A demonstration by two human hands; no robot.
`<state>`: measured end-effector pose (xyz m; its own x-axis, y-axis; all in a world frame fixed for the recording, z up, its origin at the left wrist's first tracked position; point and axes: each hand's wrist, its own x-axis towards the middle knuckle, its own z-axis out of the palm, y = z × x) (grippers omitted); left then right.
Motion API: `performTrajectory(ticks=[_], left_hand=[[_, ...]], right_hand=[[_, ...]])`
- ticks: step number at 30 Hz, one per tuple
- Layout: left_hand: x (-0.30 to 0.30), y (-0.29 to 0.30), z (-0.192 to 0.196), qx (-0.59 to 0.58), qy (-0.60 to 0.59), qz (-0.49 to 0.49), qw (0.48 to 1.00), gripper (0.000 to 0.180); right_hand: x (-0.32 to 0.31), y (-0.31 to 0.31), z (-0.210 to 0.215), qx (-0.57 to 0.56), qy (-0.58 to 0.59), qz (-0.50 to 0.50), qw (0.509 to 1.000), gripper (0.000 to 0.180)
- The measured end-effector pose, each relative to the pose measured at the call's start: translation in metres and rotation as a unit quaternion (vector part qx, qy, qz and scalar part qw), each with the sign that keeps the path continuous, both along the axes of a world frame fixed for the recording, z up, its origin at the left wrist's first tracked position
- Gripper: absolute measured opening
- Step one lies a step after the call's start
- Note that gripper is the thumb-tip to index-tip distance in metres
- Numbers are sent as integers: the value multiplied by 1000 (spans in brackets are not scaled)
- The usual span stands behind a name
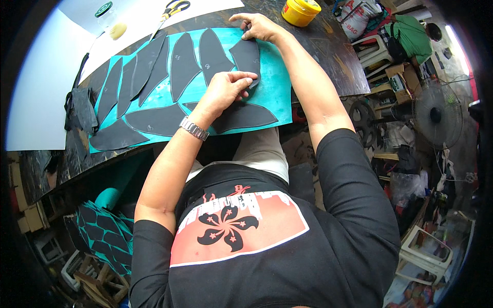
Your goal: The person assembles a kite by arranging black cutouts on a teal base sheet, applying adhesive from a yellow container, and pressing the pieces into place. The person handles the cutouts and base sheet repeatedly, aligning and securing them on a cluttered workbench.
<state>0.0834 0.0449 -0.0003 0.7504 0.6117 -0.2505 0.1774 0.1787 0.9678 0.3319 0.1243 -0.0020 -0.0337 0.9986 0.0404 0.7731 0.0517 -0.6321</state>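
Note:
A teal sheet [277,87] lies on the dark table, with several curved black cut pieces [184,66] laid out over it, some with pale chalk marks. At the sheet's right end is one more black cut piece [249,57], held at both ends. My left hand [226,91], with a metal watch on its wrist, pinches the near end between thumb and fingers. Up at the far end, my right hand [261,27] has its thumb and fingers on the piece's edge. Behind my left hand, another black piece [245,117] is partly covered.
Beyond the sheet lie yellow-handled scissors [175,9], a glass jar [109,20] and a yellow tub [301,12]. Dark scraps [83,109] sit at the left. Below the table is a stack of teal sheets with black pieces [105,236]. A fan [436,114] stands at right.

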Motion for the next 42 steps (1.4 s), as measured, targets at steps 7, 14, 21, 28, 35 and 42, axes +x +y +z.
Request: performTrajectory(ticks=[7, 14, 21, 28, 35, 42], left_hand=[[7, 8, 6, 50, 85, -47, 994, 23], [10, 7, 16, 319, 202, -97, 921, 27], [-19, 6, -8, 613, 138, 55, 776, 52], [-28, 10, -17, 635, 150, 8, 758, 46], [-26, 17, -1, 634, 169, -24, 754, 44], [-16, 14, 10, 636, 223, -47, 738, 51]], right_hand=[[-6, 4, 3, -17, -102, 10, 995, 71], [-8, 8, 6, -36, -128, 9, 991, 72], [-3, 6, 5, -36, -118, 1, 992, 70], [0, 3, 2, -23, -67, -20, 997, 68], [7, 3, -4, 10, -49, -25, 998, 68], [13, 6, -7, 15, -38, -19, 999, 68]])
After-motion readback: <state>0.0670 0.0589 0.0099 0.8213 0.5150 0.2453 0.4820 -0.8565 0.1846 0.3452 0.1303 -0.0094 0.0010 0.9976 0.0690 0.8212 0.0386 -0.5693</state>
